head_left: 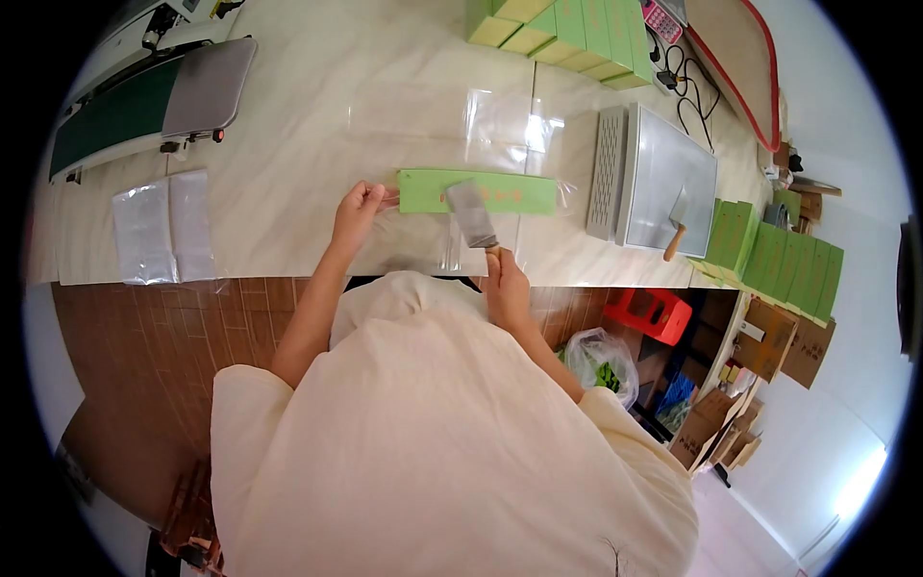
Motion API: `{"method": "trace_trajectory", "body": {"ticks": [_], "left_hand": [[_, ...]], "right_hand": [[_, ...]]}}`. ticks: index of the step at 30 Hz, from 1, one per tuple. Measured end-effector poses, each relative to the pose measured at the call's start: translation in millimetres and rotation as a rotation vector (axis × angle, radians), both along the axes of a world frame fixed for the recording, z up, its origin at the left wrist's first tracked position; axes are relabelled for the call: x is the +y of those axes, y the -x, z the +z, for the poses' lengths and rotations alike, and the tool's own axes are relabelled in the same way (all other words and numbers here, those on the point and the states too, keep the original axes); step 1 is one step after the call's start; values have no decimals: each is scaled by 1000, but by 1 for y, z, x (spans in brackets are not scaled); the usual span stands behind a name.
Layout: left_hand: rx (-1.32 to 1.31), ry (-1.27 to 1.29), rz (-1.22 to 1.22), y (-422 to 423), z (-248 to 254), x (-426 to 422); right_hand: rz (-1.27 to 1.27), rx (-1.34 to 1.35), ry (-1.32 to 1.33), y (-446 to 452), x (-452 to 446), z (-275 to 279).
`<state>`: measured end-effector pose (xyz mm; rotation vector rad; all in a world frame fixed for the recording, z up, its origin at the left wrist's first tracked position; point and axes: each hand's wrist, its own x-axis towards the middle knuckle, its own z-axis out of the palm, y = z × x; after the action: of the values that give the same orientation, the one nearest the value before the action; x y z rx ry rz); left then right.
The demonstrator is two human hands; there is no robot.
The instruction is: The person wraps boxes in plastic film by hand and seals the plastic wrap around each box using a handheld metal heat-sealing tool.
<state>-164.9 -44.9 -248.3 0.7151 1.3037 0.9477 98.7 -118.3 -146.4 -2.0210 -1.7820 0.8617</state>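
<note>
Left fingers (371, 191) pinch clear film (388, 200) left of the green box (517, 186); right fingers (494, 266) clamp a scraper (469, 213). Box looks light, stiff; film likely slippery, best held by its edge.

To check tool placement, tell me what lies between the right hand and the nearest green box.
In the head view, a scraper: its handle is in the right hand, its blade overlaps the green box.

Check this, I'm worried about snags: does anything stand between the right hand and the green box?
Yes: the right hand holds a metal-bladed scraper, its blade overlapping the green box in view. Clear plastic film shows past the box's right end; whether it covers the top is unclear.
</note>
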Motion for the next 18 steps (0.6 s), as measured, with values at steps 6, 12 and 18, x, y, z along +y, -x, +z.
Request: {"method": "trace_trajectory", "body": {"ticks": [6, 12, 18], "left_hand": [[-165, -28, -1, 1, 4, 0], [-222, -2, -47, 5, 6, 0], [-110, 48, -56, 11, 4, 5]], "right_hand": [[-82, -41, 21, 32, 3, -3], [98, -115, -46, 88, 10, -23], [180, -105, -94, 123, 33, -24]]}}
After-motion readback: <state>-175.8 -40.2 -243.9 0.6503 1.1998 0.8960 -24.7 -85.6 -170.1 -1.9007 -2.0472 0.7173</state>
